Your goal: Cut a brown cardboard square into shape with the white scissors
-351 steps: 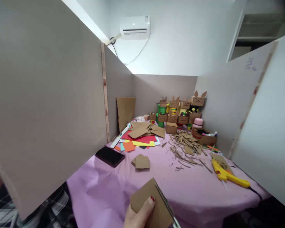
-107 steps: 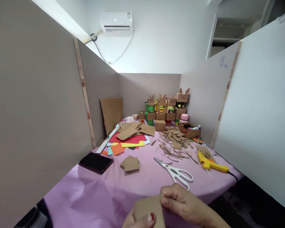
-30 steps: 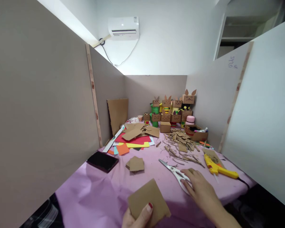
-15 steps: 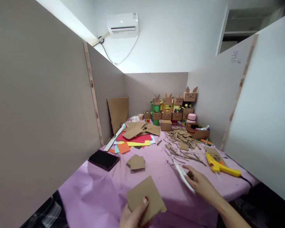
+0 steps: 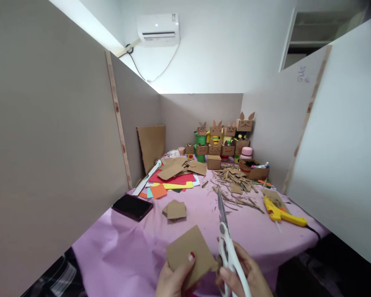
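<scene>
My left hand [image 5: 174, 280] grips a brown cardboard square [image 5: 190, 255] at the bottom of the view, thumb on top of it. Beside it, my right hand [image 5: 243, 276] holds white-handled scissors [image 5: 226, 239], their closed blades pointing up and away over the purple tablecloth [image 5: 123, 251]. The scissors stand just right of the cardboard square's edge.
A small stack of cardboard squares [image 5: 174, 209] and a black phone [image 5: 132, 206] lie ahead. Coloured paper sheets [image 5: 173, 181], cardboard scraps [image 5: 235, 185], a yellow glue gun [image 5: 281, 210] and cardboard box figures [image 5: 224, 138] fill the back. Grey partition boards [image 5: 49, 144] wall in both sides.
My right hand has picked the scissors up off the table and brought them in beside the cardboard square. My left hand has kept hold of the square.
</scene>
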A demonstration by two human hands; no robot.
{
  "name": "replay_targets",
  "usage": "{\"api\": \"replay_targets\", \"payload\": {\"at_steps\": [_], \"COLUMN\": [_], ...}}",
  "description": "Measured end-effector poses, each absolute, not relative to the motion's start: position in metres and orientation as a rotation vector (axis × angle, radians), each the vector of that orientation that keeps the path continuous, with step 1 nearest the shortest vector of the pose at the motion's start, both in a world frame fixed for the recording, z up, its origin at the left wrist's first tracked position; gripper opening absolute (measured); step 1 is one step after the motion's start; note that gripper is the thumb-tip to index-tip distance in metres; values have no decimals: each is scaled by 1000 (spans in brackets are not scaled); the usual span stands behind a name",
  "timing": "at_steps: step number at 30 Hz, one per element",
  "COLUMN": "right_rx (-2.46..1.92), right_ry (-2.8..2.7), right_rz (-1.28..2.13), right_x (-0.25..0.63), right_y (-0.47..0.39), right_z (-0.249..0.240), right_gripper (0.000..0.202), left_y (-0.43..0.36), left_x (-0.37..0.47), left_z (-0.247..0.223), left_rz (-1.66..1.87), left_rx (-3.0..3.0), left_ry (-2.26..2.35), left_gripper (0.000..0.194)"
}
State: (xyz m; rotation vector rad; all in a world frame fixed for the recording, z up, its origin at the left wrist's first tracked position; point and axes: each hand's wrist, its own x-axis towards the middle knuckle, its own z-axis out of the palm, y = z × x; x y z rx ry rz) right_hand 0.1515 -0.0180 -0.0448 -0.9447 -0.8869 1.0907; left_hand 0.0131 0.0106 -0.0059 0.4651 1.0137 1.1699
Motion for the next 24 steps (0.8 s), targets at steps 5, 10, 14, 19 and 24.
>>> {"api": "replay_targets", "payload": {"at_steps": [5,10,14,19,24], "right_rx": [-964,-1014,-1119,-1109,-1055], "right_ry": [-923,-977,-1134,-1482,-1465], "right_rz": [1072,1018,1065,1057,1131], "right_x": [147,158,171,175,172], "right_y": [-16,-17,-15,-17,-17], "right_z": [-27,-7,17,34,27], "right_gripper": [55,55,54,46,46], "left_y": [10,19,21,23,25], "left_x": [11,1,-7,-5,2], "left_z": [-12,-12,9,32,9], "left_rz": [1106,1225,1513,1091,767], "left_rx": [530,732,1323,2069,1883], "left_ry": [925,903,1056,1006,961], "left_gripper": [67,66,49,37,8]}}
